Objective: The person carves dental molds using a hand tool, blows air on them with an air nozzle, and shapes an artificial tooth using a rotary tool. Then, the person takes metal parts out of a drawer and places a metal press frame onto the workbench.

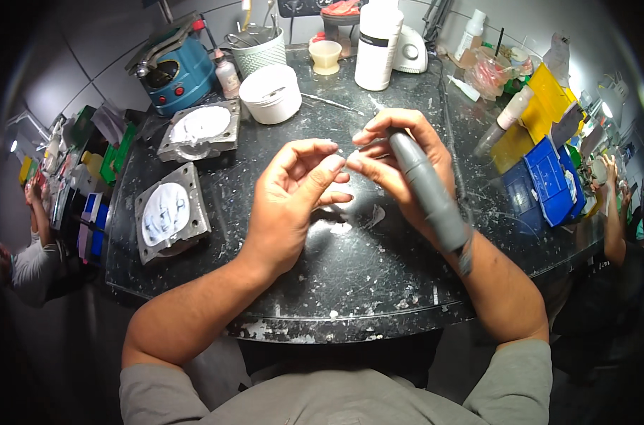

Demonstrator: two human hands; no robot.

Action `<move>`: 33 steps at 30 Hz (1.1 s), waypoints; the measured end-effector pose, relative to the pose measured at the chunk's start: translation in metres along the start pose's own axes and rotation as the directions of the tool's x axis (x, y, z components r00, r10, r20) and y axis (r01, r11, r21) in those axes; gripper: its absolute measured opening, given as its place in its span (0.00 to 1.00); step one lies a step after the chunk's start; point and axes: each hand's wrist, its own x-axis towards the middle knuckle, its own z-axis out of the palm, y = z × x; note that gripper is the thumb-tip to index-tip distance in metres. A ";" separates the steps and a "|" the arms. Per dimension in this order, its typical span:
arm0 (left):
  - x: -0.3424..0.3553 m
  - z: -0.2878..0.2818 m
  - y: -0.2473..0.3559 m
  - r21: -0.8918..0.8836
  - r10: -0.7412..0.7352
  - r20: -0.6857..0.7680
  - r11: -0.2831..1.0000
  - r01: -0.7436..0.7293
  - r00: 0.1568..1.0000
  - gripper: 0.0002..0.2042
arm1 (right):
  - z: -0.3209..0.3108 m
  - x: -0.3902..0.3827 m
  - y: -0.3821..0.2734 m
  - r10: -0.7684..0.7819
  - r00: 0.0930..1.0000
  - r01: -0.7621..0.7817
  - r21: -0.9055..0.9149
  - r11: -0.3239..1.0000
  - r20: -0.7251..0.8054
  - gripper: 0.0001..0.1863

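Grey rotary handpiece [428,191] gripped in the right hand [400,166]; left hand [297,195] pinches something hidden at its tip.

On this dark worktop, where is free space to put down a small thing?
Bare patches: the near edge of the worktop below both hands, and the strip between the lower metal flask and the left hand. Crowded: the back by the white tub and tall white bottle, and the right by the blue bins.
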 end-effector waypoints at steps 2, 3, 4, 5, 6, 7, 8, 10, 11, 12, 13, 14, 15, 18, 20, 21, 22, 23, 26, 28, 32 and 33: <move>0.002 0.000 0.001 -0.068 -0.036 0.003 0.997 0.036 0.999 0.12 | 0.001 -0.004 0.003 -0.075 0.997 0.074 -0.060 0.995 -0.008 0.20; 0.002 0.001 0.003 -0.066 -0.032 0.026 0.997 0.034 0.999 0.12 | 0.000 -0.003 0.003 -0.104 0.995 0.104 -0.070 0.992 0.007 0.20; 0.003 0.001 0.003 -0.064 -0.028 0.048 0.997 0.031 0.998 0.11 | 0.000 -0.003 0.001 -0.102 0.995 0.102 -0.071 0.992 0.007 0.20; 0.003 0.000 0.002 -0.065 -0.029 0.047 0.997 0.032 0.998 0.11 | -0.001 -0.002 0.000 -0.158 0.987 0.161 -0.141 0.977 0.033 0.20; 0.003 -0.001 0.001 -0.076 -0.046 0.036 0.996 0.049 0.998 0.10 | 0.000 -0.002 0.000 -0.212 0.976 0.219 -0.209 0.953 0.060 0.21; 0.003 -0.003 0.000 -0.087 -0.063 0.025 0.994 0.065 0.998 0.10 | 0.000 -0.002 0.002 -0.210 0.976 0.218 -0.208 0.953 0.058 0.21; 0.004 -0.004 0.000 -0.119 -0.083 0.031 0.989 0.086 0.996 0.09 | -0.001 -0.002 0.004 -0.221 0.973 0.231 -0.229 0.946 0.069 0.21; 0.004 -0.003 0.001 -0.161 -0.099 0.017 0.982 0.100 0.995 0.09 | 0.001 -0.002 0.003 -0.210 0.976 0.218 -0.218 0.951 0.060 0.21; 0.004 -0.002 0.001 -0.203 -0.110 0.002 0.973 0.108 0.994 0.09 | 0.002 -0.002 0.004 -0.207 0.977 0.215 -0.222 0.951 0.057 0.21; 0.005 -0.002 0.003 -0.220 -0.127 -0.014 0.968 0.120 0.992 0.08 | 0.002 0.000 0.006 -0.235 0.971 0.239 -0.220 0.946 0.044 0.19; 0.004 -0.002 0.003 -0.222 -0.122 -0.017 0.968 0.115 0.992 0.08 | 0.003 0.001 0.007 -0.264 0.964 0.264 -0.219 0.939 0.031 0.18; 0.004 -0.004 0.000 -0.200 -0.095 -0.040 0.976 0.085 0.995 0.07 | 0.006 -0.001 0.006 -0.273 0.961 0.275 -0.199 0.940 0.041 0.18; 0.006 -0.005 -0.001 -0.177 -0.060 -0.059 0.983 0.049 0.996 0.07 | 0.007 -0.002 0.006 -0.299 0.952 0.305 -0.196 0.932 0.060 0.18; 0.005 -0.004 -0.003 -0.120 -0.035 -0.066 0.992 0.027 0.997 0.08 | 0.003 -0.002 0.006 -0.366 0.926 0.377 -0.237 0.895 0.089 0.18; 0.003 -0.001 -0.004 -0.108 -0.036 -0.050 0.994 0.030 0.998 0.08 | 0.003 -0.005 0.006 -0.250 0.967 0.255 -0.202 0.946 0.048 0.18; 0.002 -0.001 -0.003 -0.107 -0.037 -0.049 0.994 0.032 0.998 0.08 | 0.004 -0.005 0.004 -0.250 0.967 0.254 -0.201 0.946 0.046 0.18; 0.002 -0.001 -0.002 -0.132 -0.011 -0.044 0.991 0.006 0.999 0.08 | 0.005 -0.004 0.001 -0.291 0.956 0.294 -0.233 0.927 0.048 0.18; 0.002 -0.001 -0.002 -0.156 0.013 -0.039 0.988 -0.019 0.999 0.08 | 0.006 -0.004 -0.001 -0.330 0.943 0.331 -0.265 0.906 0.051 0.17; 0.004 -0.002 0.001 -0.216 -0.016 0.012 0.976 0.018 1.000 0.08 | 0.008 -0.005 -0.004 -0.342 0.939 0.339 -0.236 0.911 0.030 0.17; 0.005 -0.004 0.001 -0.230 -0.031 0.028 0.973 0.037 0.999 0.08 | 0.003 -0.004 -0.007 -0.389 0.919 0.389 -0.305 0.869 0.065 0.18; 0.007 -0.005 0.002 -0.220 -0.079 0.038 0.972 0.086 0.996 0.08 | 0.000 -0.004 -0.005 -0.416 0.904 0.420 -0.367 0.830 0.095 0.19; 0.008 -0.005 0.002 -0.209 -0.101 0.039 0.972 0.107 0.994 0.08 | -0.001 -0.005 -0.003 -0.395 0.915 0.398 -0.360 0.844 0.085 0.19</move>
